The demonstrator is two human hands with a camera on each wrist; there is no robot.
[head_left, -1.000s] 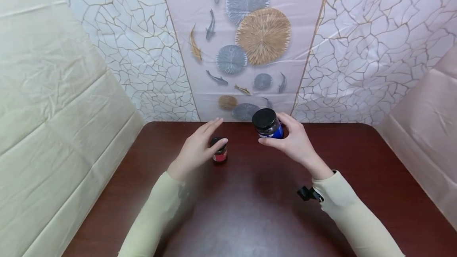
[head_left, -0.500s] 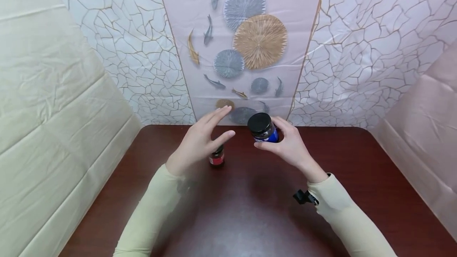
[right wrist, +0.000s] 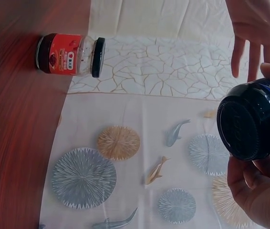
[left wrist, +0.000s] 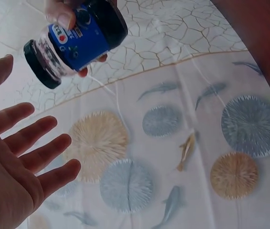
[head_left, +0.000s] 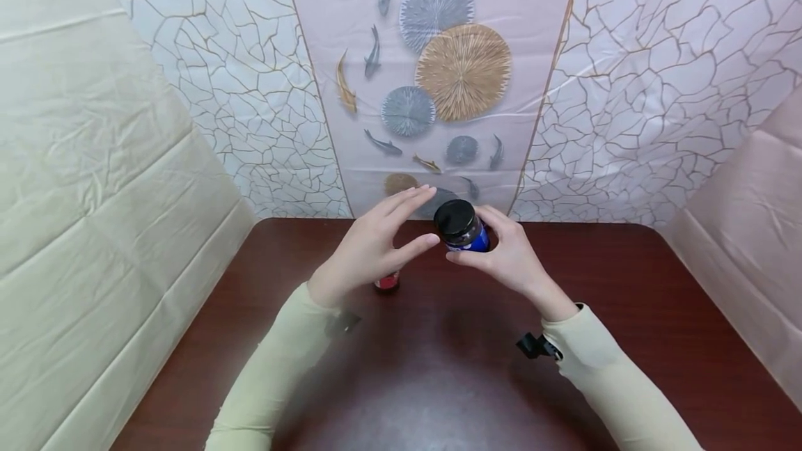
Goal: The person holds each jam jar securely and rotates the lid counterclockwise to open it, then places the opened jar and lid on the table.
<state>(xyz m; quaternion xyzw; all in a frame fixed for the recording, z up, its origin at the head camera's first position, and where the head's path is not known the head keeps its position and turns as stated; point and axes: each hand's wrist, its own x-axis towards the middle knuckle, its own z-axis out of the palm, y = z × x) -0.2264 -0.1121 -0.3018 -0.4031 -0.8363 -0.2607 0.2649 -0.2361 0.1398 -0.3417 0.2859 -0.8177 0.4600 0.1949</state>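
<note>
A glass jar with a blue label (head_left: 474, 241) and a black lid is held above the table by my right hand (head_left: 510, 256), fingers and thumb curled round its side. It tilts with the lid toward the left hand. My left hand (head_left: 372, 249) hovers just left of the lid, its fingers extended and thumb apart; the left wrist view (left wrist: 15, 162) shows a gap between this hand and the lid. Behind and below the left hand, a smaller jar with a red label (head_left: 387, 282) is mostly hidden; the right wrist view shows that red-labelled jar (right wrist: 68, 55) whole, standing on the table with its black lid on.
The dark reddish-brown table (head_left: 451, 374) has a glossy top. A patterned cloth backdrop (head_left: 464, 75) rises behind its far edge. Pale cloth walls (head_left: 125, 193) stand at both sides.
My left hand has moved right, closer to the lid of the blue-labelled jar, and now covers more of the red-labelled jar. My right hand has shifted slightly left with its jar.
</note>
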